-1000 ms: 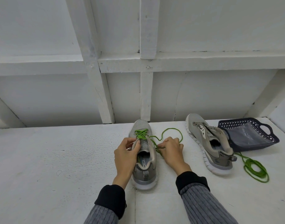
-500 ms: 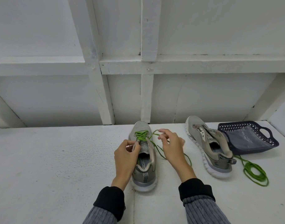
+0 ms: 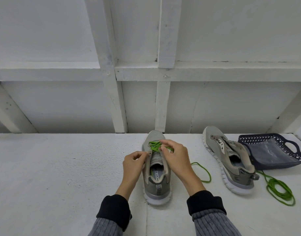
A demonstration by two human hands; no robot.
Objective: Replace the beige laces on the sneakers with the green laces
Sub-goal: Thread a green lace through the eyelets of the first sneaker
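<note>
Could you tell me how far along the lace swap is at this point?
Done: no beige laces show on either shoe, and the near sneaker has green lace crossed through its front eyelets. In hand: the right hand pinches that lace while the left hand holds the eyelet flap. Left: its upper eyelets, and the unlaced second sneaker, whose coiled green lace lies beside it.
</note>
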